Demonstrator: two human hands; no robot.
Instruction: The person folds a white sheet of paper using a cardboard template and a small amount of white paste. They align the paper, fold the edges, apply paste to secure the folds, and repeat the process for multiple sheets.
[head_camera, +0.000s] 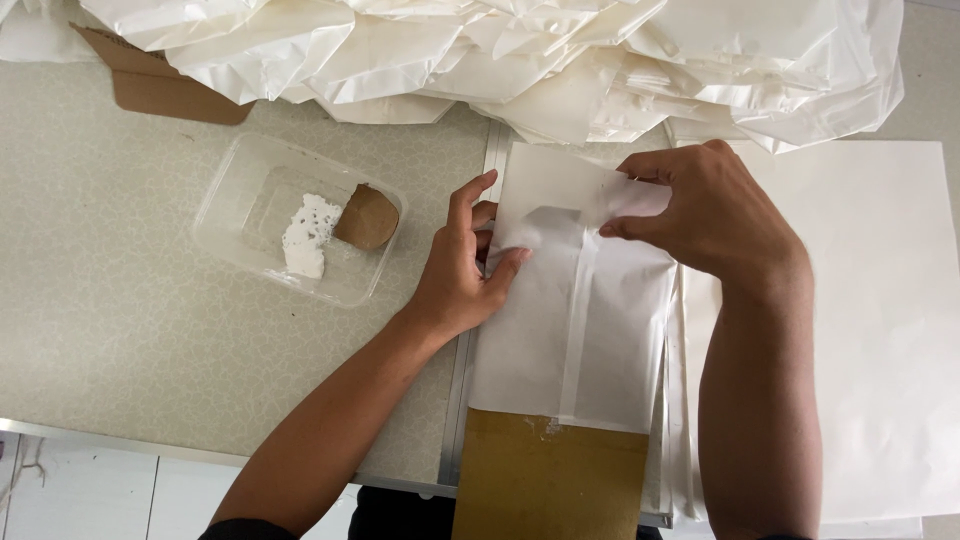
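Note:
A white paper bag (575, 310) lies flat over a brown cardboard board (550, 480) near the table's front edge. My left hand (460, 270) grips the bag's left edge near the top, thumb on the paper. My right hand (700, 210) pinches the folded top of the same bag from the right. A glued seam runs down the bag's middle.
A clear plastic tray (240, 215) at the left holds white paste and a brown cardboard scrap (366, 217). A heap of finished white bags (520, 60) fills the back. Flat white sheets (880, 320) lie stacked at the right. Another cardboard piece (150, 80) sits back left.

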